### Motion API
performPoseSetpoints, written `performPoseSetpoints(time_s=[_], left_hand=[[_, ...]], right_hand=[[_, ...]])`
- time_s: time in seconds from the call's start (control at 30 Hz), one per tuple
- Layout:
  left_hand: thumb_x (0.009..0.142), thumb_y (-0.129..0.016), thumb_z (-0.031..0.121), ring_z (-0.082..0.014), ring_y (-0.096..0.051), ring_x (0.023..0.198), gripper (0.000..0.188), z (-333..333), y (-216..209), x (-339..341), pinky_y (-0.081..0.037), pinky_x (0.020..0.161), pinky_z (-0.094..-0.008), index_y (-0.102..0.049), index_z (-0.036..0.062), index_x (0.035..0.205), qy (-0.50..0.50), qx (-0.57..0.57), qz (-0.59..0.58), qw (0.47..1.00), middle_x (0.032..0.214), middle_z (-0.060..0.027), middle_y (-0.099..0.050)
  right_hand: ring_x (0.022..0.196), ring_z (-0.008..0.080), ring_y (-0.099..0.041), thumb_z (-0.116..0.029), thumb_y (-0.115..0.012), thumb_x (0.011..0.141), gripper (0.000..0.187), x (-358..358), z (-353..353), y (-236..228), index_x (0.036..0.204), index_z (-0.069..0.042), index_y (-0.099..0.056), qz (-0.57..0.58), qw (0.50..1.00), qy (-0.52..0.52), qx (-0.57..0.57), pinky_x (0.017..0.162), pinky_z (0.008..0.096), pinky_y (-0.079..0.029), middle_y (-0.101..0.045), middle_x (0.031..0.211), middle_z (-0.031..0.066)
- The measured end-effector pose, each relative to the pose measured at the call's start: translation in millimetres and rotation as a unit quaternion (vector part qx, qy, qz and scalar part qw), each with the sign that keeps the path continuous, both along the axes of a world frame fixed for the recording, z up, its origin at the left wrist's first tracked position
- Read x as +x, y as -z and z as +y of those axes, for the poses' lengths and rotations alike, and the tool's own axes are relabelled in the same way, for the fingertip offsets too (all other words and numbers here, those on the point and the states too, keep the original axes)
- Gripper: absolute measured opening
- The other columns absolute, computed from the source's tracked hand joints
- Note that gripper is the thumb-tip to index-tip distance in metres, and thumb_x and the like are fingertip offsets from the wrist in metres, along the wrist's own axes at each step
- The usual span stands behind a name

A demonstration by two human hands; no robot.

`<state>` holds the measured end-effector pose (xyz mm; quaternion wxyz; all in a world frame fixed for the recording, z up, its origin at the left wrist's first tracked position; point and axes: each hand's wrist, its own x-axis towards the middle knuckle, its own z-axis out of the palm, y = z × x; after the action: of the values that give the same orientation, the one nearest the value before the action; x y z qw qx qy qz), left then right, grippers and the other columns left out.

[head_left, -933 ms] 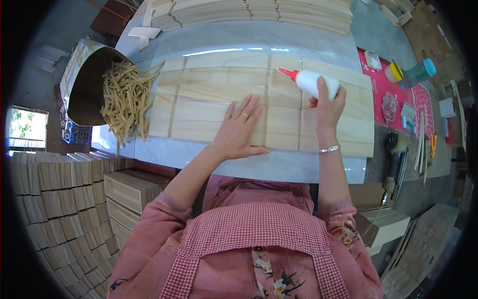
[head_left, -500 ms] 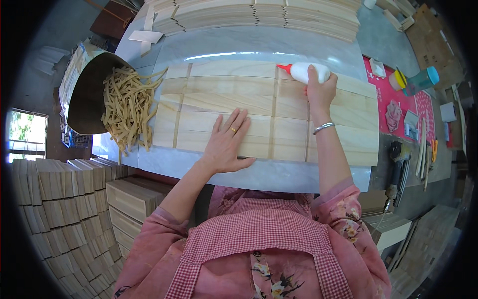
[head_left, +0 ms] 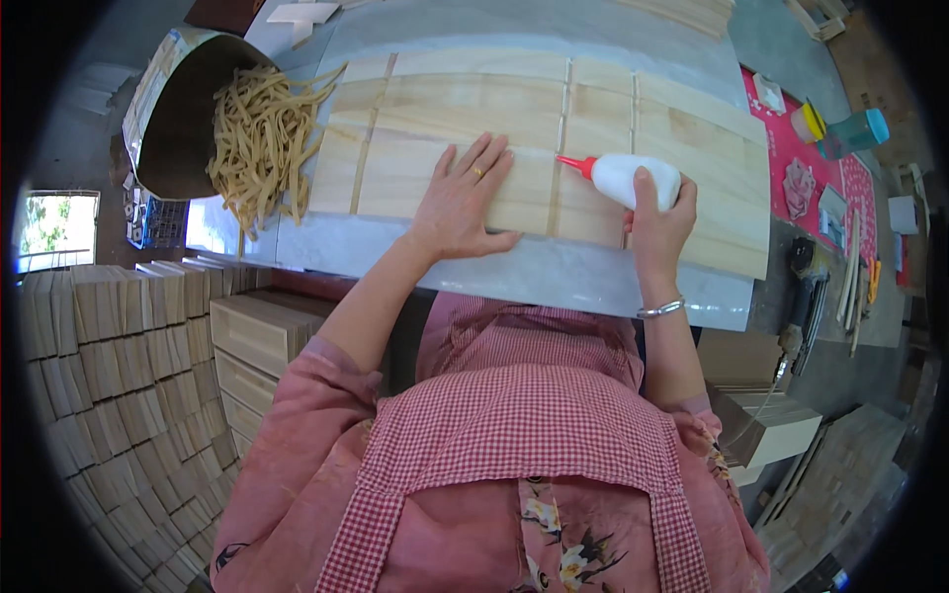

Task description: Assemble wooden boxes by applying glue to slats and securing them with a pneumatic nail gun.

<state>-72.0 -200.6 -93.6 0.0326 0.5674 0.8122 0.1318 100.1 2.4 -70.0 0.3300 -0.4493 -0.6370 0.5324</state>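
Observation:
Several pale wooden boards point(head_left: 474, 109) lie side by side on the table, with narrow grooves running across them from far to near. My left hand point(head_left: 463, 198) lies flat on the boards near their front edge, fingers spread. In my right hand point(head_left: 660, 222) is a white glue bottle point(head_left: 628, 181), tilted on its side with its red nozzle pointing left. The nozzle tip is at the groove right of my left hand; whether it touches the wood I cannot tell. A white line of glue shows in the far part of that groove.
A tipped drum point(head_left: 163, 128) spills thin wooden strips point(head_left: 262, 138) at the table's left. On the right, a pink cloth-covered surface point(head_left: 786, 148) holds a teal-lidded jar point(head_left: 855, 133). Stacked wood pieces point(head_left: 109, 376) fill the lower left. More boards point(head_left: 682, 12) lie at the far edge.
My right hand has drawn the glue bottle nearer to me along the groove, leaving a white line. My left hand stays flat on the boards. The whole view has shifted.

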Motion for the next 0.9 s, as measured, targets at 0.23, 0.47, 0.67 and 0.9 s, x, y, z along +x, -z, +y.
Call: performPoseSetpoints(time_s=[0.23,0.47,0.67,0.9], left_hand=[[0.071,-0.070,0.052,-0.0288,-0.023,0.153,0.098,2.2,-0.8,-0.4,-0.016,0.123,-0.0524,-0.039,0.0045,0.151,0.008,0.028,0.025,0.999,0.163,-0.0126,-0.031],[0.073,-0.067,0.057,-0.0310,-0.025,0.152,0.097,-3.4,1.1,-6.0,-0.019,0.122,-0.0532,-0.039,0.0026,0.149,0.001,0.017,0.044,0.999,0.161,-0.0144,-0.033],[0.084,-0.064,0.055,-0.0331,-0.026,0.152,0.087,-10.3,-0.7,-37.3,-0.021,0.120,-0.0561,-0.037,0.0081,0.152,0.045,0.059,-0.050,0.996,0.163,-0.0135,-0.031],[0.102,-0.045,0.041,-0.0322,-0.029,0.150,0.057,-81.9,-1.1,-199.6,-0.025,0.118,-0.0496,-0.042,0.0111,0.151,-0.114,0.027,0.087,0.989,0.159,-0.0105,-0.039]], right_hand=[[0.064,0.0155,-0.056,-0.025,-0.070,0.092,0.045,51.7,-35.2,-4.9,0.122,0.001,-0.049,-0.033,0.999,-0.027,0.021,0.049,0.0281,-0.049,-0.060,0.097,0.0151],[0.063,0.0147,-0.054,-0.027,-0.070,0.093,0.046,67.2,-39.8,-15.6,0.124,0.000,-0.049,-0.038,0.994,-0.069,-0.078,0.049,0.0253,-0.047,-0.059,0.097,0.0124],[0.062,0.0144,-0.052,-0.029,-0.062,0.098,0.041,52.7,-21.2,-30.5,0.125,-0.001,-0.048,0.037,0.991,-0.072,-0.108,0.049,0.0255,-0.045,-0.058,0.095,0.0118],[0.061,0.0162,-0.054,-0.027,-0.058,0.100,0.040,-45.5,-27.4,-45.4,0.127,-0.001,-0.045,0.155,0.978,-0.118,-0.078,0.049,0.0266,-0.045,-0.058,0.098,0.0140]])
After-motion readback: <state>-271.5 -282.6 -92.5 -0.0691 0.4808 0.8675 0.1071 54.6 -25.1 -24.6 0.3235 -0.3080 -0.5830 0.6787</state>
